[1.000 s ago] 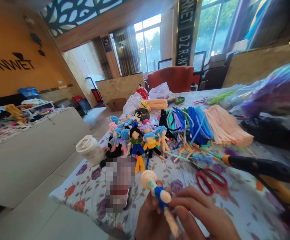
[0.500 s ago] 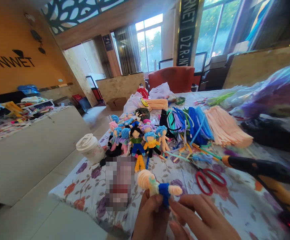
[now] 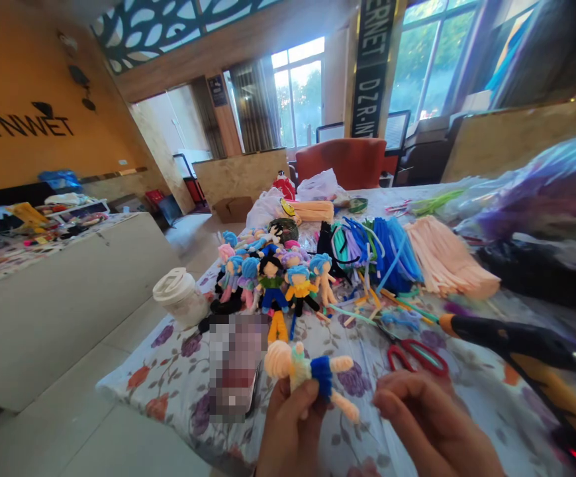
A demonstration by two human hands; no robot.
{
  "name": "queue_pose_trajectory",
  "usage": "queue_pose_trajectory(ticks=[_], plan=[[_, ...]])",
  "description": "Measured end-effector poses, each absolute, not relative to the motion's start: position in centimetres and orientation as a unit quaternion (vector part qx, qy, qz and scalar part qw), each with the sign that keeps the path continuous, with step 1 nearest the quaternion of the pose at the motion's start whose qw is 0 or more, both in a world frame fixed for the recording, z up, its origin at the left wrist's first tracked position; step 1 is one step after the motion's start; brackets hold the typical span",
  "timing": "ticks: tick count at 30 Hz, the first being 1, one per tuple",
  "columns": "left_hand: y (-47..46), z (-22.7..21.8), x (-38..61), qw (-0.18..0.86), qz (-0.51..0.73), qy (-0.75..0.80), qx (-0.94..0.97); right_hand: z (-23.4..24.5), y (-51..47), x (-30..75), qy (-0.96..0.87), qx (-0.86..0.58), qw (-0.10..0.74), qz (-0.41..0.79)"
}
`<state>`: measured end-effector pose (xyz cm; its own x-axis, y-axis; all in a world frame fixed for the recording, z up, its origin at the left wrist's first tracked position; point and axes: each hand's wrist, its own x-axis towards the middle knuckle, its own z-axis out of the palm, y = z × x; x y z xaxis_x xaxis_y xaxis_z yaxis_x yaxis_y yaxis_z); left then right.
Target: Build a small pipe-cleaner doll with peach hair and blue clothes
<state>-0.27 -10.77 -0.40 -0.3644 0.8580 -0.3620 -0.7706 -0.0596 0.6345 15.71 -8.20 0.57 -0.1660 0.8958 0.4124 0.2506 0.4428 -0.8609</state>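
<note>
A small pipe-cleaner doll (image 3: 299, 371) lies sideways between the thumb and fingers of my left hand (image 3: 292, 414). It has a peach head at the left, a pale yellow top, blue shorts and two peach legs pointing right. To the right of the doll and apart from it is my right hand (image 3: 427, 417). Its fingers are curled in toward the thumb, and whatever may be between them is hidden. Red-handled scissors (image 3: 417, 356) lie just beyond my right hand. A black and orange hot glue gun (image 3: 506, 334) is farther right.
Several finished dolls (image 3: 273, 275) are grouped mid-table, beside bundles of blue pipe cleaners (image 3: 397, 252) and peach pipe cleaners (image 3: 451, 255). A lidded white cup (image 3: 181, 298) stands at the left edge. A blurred-out phone-like object (image 3: 238, 371) lies on the flowered tablecloth (image 3: 169, 377).
My right hand has let go of the doll's leg area and moved right. Both doll legs now show, spread apart. My left hand keeps its hold and has shifted slightly left.
</note>
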Motion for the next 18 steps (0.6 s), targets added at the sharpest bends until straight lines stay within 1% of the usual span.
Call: queue_pose_trajectory(ticks=[5, 9, 11, 14, 18], plan=[[-10.5, -1.0, -1.0, 0.566, 0.713, 0.41, 0.062, -1.2, -7.3, 15.8, -0.5, -0.429, 0.49, 0.571], [-10.3, -1.3, -2.0, 0.565, 0.696, 0.442, 0.04, -1.6, -6.9, 15.3, -0.295, -0.355, 0.504, 0.73], [-10.3, -1.1, -2.5, 0.587, 0.672, 0.45, 0.029, -1.6, -6.9, 15.0, -0.243, -0.318, 0.498, 0.77], [-10.3, -0.9, -3.2, 0.614, 0.642, 0.458, 0.031, -1.6, -7.0, 14.7, -0.214, -0.287, 0.48, 0.801], [-10.2, -1.1, -3.7, 0.587, 0.628, 0.503, 0.089, -1.5, -7.0, 14.6, -0.185, -0.286, 0.459, 0.821]])
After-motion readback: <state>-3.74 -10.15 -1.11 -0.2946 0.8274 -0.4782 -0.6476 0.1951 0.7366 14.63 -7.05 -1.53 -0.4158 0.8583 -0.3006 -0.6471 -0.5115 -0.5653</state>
